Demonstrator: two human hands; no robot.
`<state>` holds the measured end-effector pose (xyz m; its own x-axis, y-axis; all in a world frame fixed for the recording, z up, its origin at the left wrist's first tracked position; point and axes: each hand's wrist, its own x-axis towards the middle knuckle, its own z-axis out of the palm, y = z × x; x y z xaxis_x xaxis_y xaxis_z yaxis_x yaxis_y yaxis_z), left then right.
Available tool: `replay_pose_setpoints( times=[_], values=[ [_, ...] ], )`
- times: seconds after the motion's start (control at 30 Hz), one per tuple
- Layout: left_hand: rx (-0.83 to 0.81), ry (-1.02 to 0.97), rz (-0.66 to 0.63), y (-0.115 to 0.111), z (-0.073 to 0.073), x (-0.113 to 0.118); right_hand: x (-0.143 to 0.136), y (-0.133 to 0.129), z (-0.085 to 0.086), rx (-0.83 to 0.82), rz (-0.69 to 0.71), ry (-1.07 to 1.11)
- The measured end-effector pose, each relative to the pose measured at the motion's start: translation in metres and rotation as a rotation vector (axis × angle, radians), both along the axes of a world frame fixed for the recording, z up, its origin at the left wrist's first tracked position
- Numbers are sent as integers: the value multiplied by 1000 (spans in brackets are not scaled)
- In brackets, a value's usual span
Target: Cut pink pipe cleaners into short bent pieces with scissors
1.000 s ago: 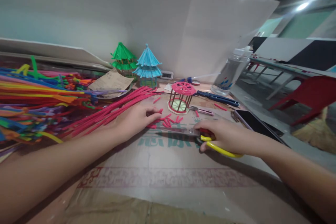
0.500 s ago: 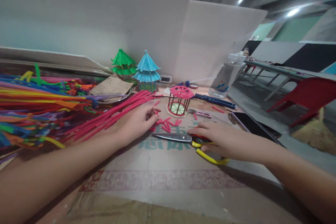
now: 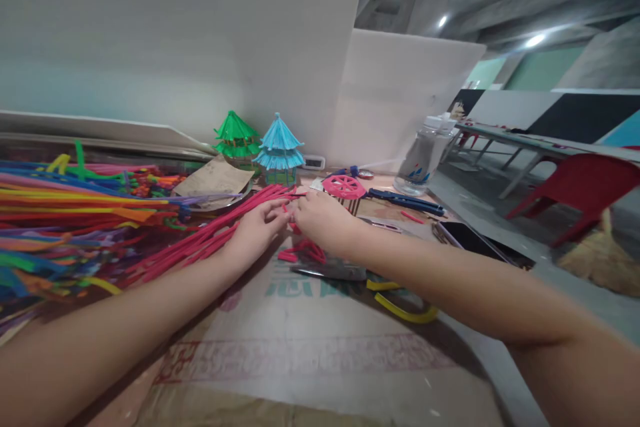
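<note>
My left hand [image 3: 257, 230] has its fingers closed beside the pink-red pipe cleaners [image 3: 200, 240]; what lies between its fingertips is too small to name. Close against it, my right hand [image 3: 323, 220] is pinched over the short red pieces [image 3: 307, 250], its fingertips largely hidden. Behind my right wrist stands a small round frame with a pink spoked top [image 3: 344, 187] and brown posts, its base covered by the hand. The scissors [image 3: 400, 303] with yellow handles lie on the cardboard below my right forearm.
Bundles of coloured pipe cleaners [image 3: 75, 213] fill the left. A green pavilion [image 3: 235, 137] and a blue pavilion [image 3: 279, 147] stand at the back. Farther right are navy pliers [image 3: 406, 201], a water bottle [image 3: 417, 163], a phone [image 3: 470, 242] and a red chair [image 3: 580, 193].
My right hand has let go of the scissors and moved left to meet my left hand over the red pieces. The view has tilted slightly upward.
</note>
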<state>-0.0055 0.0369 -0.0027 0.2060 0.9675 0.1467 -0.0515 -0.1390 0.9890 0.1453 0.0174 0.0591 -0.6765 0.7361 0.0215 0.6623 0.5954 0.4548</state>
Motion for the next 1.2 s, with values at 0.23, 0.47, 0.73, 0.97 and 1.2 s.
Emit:
replay_pose_setpoints(
  times=[0.23, 0.47, 0.73, 0.97, 1.2],
  values=[
    [19, -96, 89, 15, -12, -4, -25, 46, -9, -104, -132, -6],
    [25, -69, 71, 13, -7, -1, -9, 44, -19, -89, -15, 50],
    [116, -40, 105, 15, -10, -3, 13, 29, -28, 16, 146, 304],
    [88, 48, -35, -19, 5, 7, 44, -29, -22, -321, 3, 933],
    [229, 312, -247, -45, 8, 20, 66, -41, -48, -461, -103, 1359]
  ],
)
